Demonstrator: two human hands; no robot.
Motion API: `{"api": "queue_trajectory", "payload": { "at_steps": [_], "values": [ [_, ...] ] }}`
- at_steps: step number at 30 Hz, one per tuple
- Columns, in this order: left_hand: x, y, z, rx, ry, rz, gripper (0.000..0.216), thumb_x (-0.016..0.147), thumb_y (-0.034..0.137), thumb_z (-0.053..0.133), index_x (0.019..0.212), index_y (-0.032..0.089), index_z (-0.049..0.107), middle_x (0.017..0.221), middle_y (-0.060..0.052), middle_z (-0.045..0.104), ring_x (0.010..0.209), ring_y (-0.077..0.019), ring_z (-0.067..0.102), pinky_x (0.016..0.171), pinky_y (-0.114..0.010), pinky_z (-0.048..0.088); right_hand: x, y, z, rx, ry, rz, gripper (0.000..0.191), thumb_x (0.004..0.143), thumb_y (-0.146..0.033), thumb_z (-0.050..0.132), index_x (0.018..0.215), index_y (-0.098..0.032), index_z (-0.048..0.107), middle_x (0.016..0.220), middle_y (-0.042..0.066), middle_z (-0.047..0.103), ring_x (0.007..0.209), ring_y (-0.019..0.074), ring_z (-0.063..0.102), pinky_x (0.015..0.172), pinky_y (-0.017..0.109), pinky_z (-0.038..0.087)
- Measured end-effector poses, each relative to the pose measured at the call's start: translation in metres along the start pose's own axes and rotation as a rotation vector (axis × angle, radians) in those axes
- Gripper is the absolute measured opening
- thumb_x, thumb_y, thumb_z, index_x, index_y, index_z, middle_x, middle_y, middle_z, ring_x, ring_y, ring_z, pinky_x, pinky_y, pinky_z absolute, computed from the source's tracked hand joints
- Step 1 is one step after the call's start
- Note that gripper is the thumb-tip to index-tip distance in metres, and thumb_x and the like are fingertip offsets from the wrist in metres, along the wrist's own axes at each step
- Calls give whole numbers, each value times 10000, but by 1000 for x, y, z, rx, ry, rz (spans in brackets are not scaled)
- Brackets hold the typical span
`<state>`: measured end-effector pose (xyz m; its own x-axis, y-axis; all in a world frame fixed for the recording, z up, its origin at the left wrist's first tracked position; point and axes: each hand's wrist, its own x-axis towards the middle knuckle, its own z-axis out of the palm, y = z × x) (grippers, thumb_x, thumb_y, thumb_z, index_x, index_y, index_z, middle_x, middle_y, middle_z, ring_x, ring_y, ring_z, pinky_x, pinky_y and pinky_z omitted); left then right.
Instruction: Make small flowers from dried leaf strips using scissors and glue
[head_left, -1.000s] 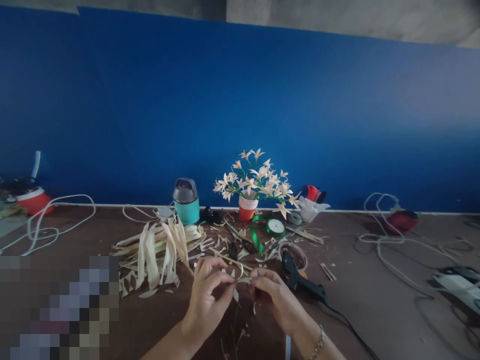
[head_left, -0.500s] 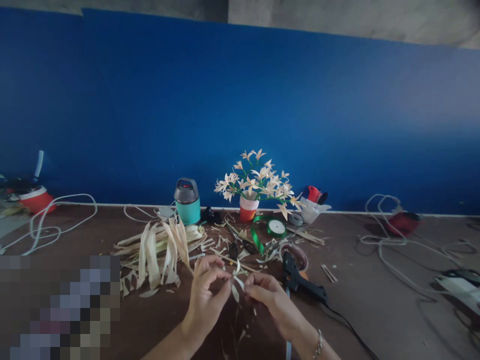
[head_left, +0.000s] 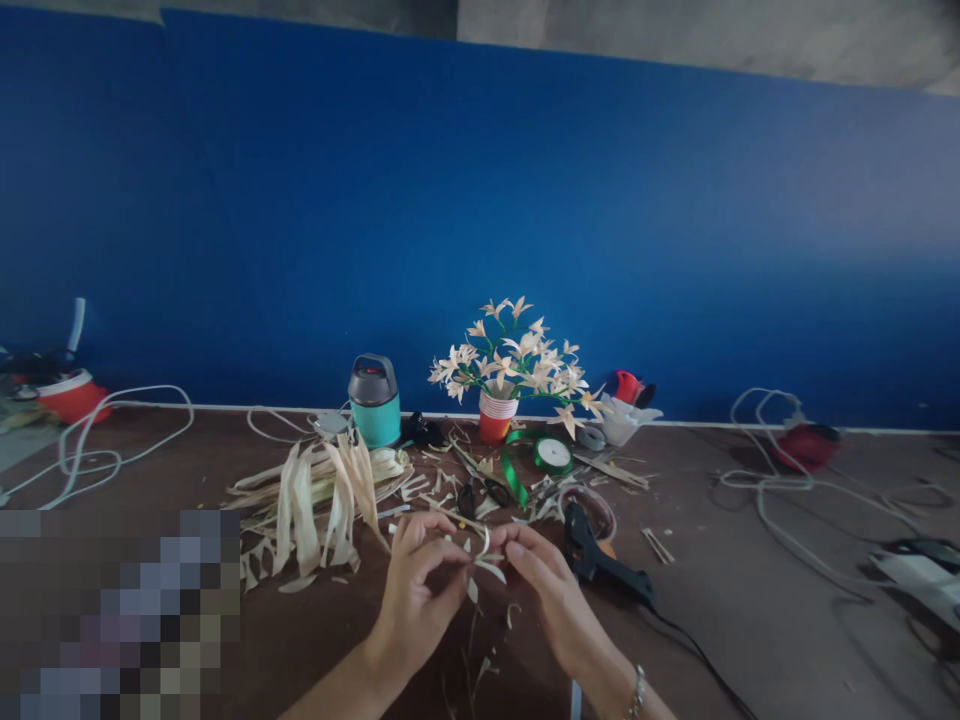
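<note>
Pale, dried-leaf petal cluster (head_left: 480, 562) is pinched at lower centre of the frame between closed fingertips of the left hand (head_left: 417, 580) and right hand (head_left: 541, 585). Excess pull risks tearing petals; the black glue gun (head_left: 600, 560) lies just right, risking contact.

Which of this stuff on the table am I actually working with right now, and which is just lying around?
In hand:
left hand and right hand pinching a small petal piece
pale leaf strips
glue gun

Lying about:
teal flask
flower cup
green ribbon spool
white cables
</note>
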<state>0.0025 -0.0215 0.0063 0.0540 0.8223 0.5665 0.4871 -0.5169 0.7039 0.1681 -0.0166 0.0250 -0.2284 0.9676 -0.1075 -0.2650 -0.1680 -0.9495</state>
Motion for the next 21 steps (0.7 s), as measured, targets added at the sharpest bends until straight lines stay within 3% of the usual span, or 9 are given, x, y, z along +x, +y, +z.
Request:
{"api": "queue_trajectory", "payload": {
  "at_steps": [10, 14, 21],
  "values": [
    [-1, 3, 0, -100, -121, -61, 82, 739, 170, 630, 685, 222, 665, 901, -53, 567, 905, -214, 542, 813, -370, 452, 2, 2, -2, 109, -5, 118, 271, 645, -370, 737, 599, -162, 569, 605, -21, 511, 561, 107, 434, 545, 215, 338],
    [-1, -1, 2, -88, -90, -105, 96, 733, 147, 623, 661, 208, 634, 909, -49, 571, 923, -217, 541, 829, -383, 447, 2, 0, -1, -16, 13, 25, 307, 738, -453, 641, 666, -167, 555, 626, -19, 480, 589, 111, 409, 554, 216, 325],
    [-1, -4, 5, -51, -77, -92, 91, 714, 129, 647, 661, 202, 637, 898, -44, 579, 915, -214, 540, 815, -373, 440, 5, 2, -1, -263, 93, -46, 384, 661, -511, 675, 599, -165, 518, 538, -49, 393, 518, 88, 295, 492, 226, 222]
  ]
}}
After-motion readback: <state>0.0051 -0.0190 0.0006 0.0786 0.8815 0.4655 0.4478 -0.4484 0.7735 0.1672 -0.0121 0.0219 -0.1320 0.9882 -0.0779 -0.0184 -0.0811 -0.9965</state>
